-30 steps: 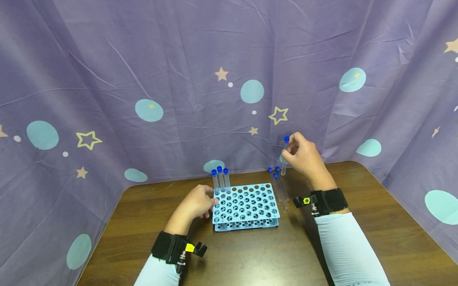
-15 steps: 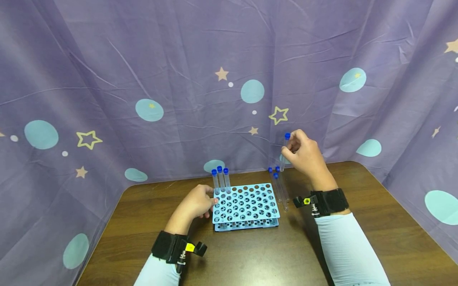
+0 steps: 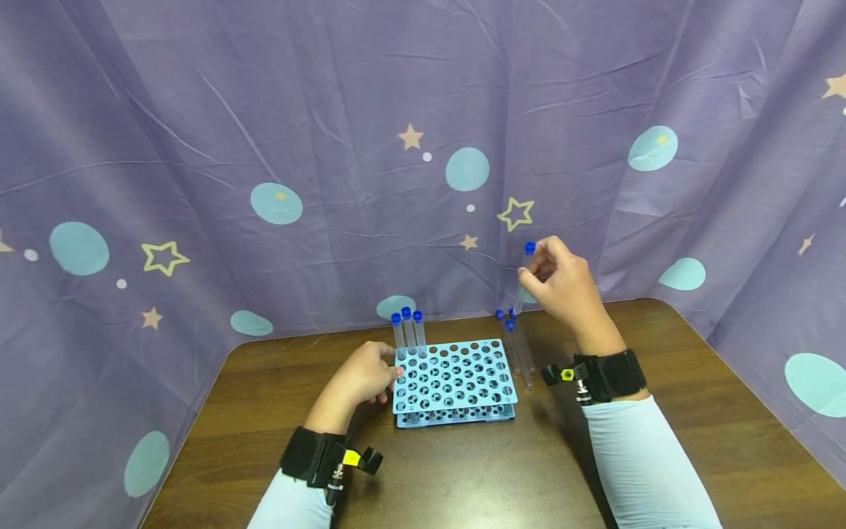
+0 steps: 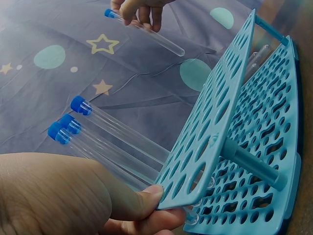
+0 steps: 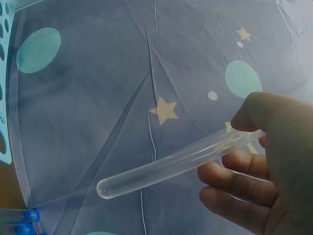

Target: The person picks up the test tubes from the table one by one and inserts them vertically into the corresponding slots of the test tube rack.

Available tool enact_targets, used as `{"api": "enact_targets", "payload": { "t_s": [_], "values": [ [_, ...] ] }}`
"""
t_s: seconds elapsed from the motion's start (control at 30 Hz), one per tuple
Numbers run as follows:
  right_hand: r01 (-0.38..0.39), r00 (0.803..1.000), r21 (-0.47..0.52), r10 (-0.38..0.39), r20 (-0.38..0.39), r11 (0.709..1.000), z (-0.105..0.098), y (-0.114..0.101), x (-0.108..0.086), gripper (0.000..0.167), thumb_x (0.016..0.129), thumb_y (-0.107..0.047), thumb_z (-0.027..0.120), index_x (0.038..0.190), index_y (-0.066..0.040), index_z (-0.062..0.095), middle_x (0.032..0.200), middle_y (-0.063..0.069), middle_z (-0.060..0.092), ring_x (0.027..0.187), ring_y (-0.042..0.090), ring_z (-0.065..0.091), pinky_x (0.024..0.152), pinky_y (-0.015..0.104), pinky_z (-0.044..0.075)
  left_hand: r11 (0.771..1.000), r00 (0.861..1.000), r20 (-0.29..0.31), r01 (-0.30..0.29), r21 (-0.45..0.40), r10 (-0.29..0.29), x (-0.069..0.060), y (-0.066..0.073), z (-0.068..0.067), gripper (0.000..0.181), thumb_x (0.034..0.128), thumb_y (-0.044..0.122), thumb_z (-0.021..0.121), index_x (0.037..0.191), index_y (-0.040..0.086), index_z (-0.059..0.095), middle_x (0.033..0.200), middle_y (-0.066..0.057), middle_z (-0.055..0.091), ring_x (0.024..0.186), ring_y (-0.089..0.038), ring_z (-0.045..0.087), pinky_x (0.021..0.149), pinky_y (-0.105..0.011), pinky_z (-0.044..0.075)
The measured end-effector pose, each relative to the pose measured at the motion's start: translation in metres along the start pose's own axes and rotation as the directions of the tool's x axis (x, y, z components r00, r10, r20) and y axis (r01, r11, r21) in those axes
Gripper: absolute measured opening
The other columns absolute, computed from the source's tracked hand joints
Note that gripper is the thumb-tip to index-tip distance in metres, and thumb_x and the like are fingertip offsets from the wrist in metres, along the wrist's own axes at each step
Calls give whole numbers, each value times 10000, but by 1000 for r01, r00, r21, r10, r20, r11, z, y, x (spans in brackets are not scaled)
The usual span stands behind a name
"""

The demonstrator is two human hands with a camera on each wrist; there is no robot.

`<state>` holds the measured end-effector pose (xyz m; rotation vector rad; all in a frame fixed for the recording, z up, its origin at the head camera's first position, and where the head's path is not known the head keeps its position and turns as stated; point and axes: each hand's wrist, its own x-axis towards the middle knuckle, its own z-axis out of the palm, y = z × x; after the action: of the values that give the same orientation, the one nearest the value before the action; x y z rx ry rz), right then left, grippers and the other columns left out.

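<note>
My right hand (image 3: 562, 283) pinches a clear test tube (image 5: 156, 171) with a blue cap near its capped end, thumb against fingers. The tube hangs nearly upright above the table's back edge, its rounded end down. At the table's middle stands a light blue test tube rack (image 3: 463, 408) with two perforated levels. My left hand (image 3: 362, 373) grips its left edge, thumb on the top plate and fingers beneath. Several holes show no tube; three blue-capped tubes (image 4: 76, 125) stand in the rack's back left corner. The held tube's cap is outside the right wrist view.
Several blue-capped test tubes (image 3: 512, 349) lie on the brown wooden table (image 3: 449, 477) just right of the rack, caps toward the back. A purple curtain (image 3: 330, 242) with stars and dots hangs right behind the table.
My right hand has risen slightly with the test tube. The tube's lower end has swung a little to the left. My left hand and the rack have stayed in place.
</note>
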<state>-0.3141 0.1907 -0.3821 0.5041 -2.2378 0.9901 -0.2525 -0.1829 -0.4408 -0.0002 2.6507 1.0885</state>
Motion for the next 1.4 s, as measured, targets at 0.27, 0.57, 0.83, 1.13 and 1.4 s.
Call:
{"api": "enact_targets", "payload": {
  "t_s": [0.27,0.57,0.83,1.13,1.4],
  "values": [
    [36,999,63,-35,-19,997,3,-7,0,311,941,-26,831,1184,9,640,889,91,783,758,236,759,724,62,497,1000,1000,-1,2,3,-2,0,-1,1,581,1111,164,739,1605,-77,554,777,-109,759,551,-211,666,490,-298,516],
    [73,997,102,-76,31,992,14,-20,-2,339,989,-38,834,1260,32,644,952,87,804,792,232,793,745,264,633,1000,1000,-3,4,5,-4,0,1,1,584,1106,170,747,1598,-83,557,772,-100,763,551,-211,671,496,-310,527],
    [72,994,139,-83,76,988,28,-29,-5,342,1008,-52,845,1284,9,653,1008,107,818,835,240,810,757,362,664,1000,1000,-3,-1,7,1,0,1,2,585,1102,157,750,1593,-94,554,758,-98,764,536,-198,662,469,-284,504],
    [121,983,184,-143,115,975,49,-43,-11,361,999,-35,858,1296,25,664,1023,121,835,836,259,830,764,446,691,1000,1000,-2,-5,10,5,0,1,2,579,1104,162,748,1586,-96,558,777,-123,778,532,-193,661,465,-283,503],
    [118,978,205,-149,144,972,66,-53,-18,385,998,-59,870,1315,25,668,1046,125,858,862,266,843,754,455,687,1000,1000,-1,0,7,0,0,3,3,584,1105,149,745,1596,-98,547,765,-119,772,530,-191,657,481,-305,525]
  ]
}}
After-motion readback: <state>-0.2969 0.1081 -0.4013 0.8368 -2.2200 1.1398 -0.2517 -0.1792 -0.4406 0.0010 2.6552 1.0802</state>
